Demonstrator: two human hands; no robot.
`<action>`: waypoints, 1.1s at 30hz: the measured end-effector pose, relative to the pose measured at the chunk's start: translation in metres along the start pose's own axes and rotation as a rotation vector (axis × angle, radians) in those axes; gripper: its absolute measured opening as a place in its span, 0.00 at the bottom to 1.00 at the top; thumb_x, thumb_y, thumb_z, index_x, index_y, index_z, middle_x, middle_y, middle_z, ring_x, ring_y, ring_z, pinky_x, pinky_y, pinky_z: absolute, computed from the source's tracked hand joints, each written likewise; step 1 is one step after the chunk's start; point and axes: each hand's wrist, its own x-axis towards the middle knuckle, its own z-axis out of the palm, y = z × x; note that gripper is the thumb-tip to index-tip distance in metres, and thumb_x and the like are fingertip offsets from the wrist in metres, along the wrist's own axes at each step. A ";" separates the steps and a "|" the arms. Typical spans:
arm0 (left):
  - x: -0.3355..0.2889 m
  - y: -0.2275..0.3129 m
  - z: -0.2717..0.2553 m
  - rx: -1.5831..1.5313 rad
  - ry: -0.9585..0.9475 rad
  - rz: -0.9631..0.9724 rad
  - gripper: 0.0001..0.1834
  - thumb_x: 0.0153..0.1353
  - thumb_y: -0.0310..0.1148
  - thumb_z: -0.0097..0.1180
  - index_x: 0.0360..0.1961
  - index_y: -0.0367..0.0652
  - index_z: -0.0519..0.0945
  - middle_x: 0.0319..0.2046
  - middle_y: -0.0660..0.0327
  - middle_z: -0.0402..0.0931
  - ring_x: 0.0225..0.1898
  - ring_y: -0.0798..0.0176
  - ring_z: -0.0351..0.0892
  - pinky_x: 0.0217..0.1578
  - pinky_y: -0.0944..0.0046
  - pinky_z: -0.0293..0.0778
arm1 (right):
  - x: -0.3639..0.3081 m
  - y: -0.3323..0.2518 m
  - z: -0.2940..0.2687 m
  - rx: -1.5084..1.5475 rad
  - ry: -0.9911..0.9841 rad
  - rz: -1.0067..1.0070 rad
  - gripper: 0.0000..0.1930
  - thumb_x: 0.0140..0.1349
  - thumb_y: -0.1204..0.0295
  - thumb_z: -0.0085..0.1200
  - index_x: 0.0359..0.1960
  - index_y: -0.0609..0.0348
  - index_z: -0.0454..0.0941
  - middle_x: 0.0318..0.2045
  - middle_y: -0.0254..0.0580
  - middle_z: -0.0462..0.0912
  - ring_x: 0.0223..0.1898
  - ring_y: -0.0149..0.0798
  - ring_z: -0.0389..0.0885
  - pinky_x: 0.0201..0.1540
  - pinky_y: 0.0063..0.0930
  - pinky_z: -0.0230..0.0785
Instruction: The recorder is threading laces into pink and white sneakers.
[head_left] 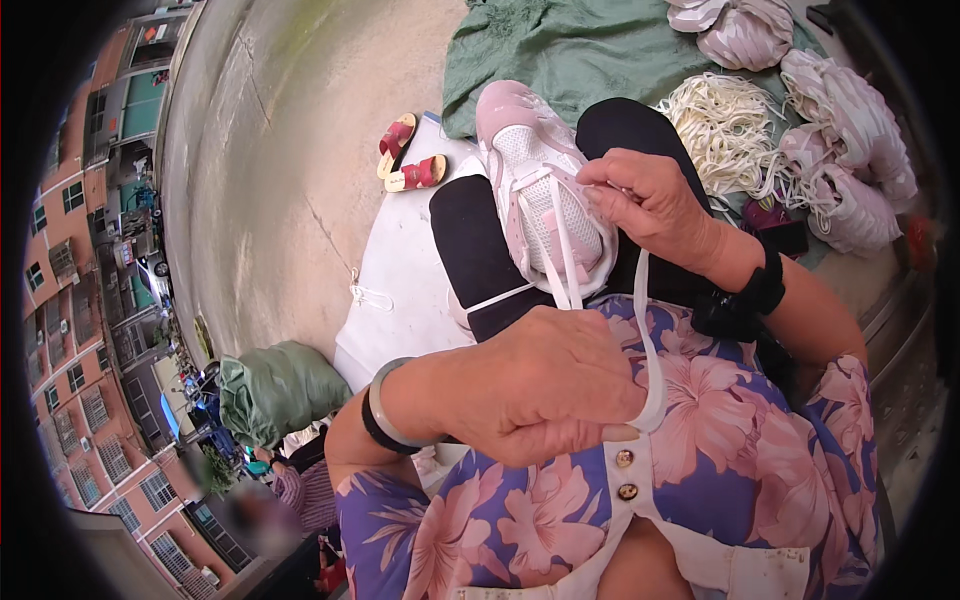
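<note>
A pink and white sneaker (520, 150) rests across my lap between my black-clad knees, its toe pointing away from me. My left hand (545, 385) is closed in front of my chest, gripping a white shoelace (652, 365) that loops up toward the shoe. Strands of lace run taut from the sneaker's tongue and eyelets down behind that hand. On the right side of the shoe, my right hand (650, 205) pinches the lace by the eyelets between thumb and fingers. The exact spot of the pinch is partly covered by the fingers.
A heap of cream-white laces (720, 130) lies to the right on a green cloth (560, 50). Beyond it are bundled pink-white sneakers (845, 140). Red-strapped sandals (415, 175) sit at left by a white sheet (390, 290). A green sack (280, 390) and another person are farther left.
</note>
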 end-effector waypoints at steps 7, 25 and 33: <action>-0.002 -0.019 0.018 0.019 -0.094 0.046 0.04 0.54 0.28 0.52 0.29 0.39 0.74 0.21 0.57 0.69 0.24 0.50 0.70 0.27 0.57 0.64 | 0.046 -0.021 0.026 -0.145 -0.438 0.236 0.19 0.53 0.68 0.57 0.44 0.66 0.72 0.20 0.45 0.74 0.21 0.35 0.72 0.25 0.29 0.64; -0.060 0.007 -0.006 0.199 0.114 0.138 0.11 0.55 0.32 0.53 0.38 0.39 0.79 0.36 0.57 0.77 0.38 0.53 0.76 0.44 0.58 0.66 | 0.018 -0.066 0.015 0.499 -0.465 0.621 0.10 0.55 0.76 0.52 0.39 0.63 0.72 0.21 0.33 0.75 0.24 0.29 0.75 0.28 0.24 0.68; -0.055 -0.076 -0.033 0.569 0.596 -0.335 0.07 0.53 0.25 0.54 0.35 0.40 0.79 0.27 0.61 0.76 0.28 0.65 0.76 0.30 0.69 0.69 | -0.003 -0.090 0.005 0.020 -0.849 0.052 0.07 0.53 0.71 0.52 0.32 0.59 0.75 0.17 0.49 0.74 0.24 0.53 0.76 0.28 0.41 0.67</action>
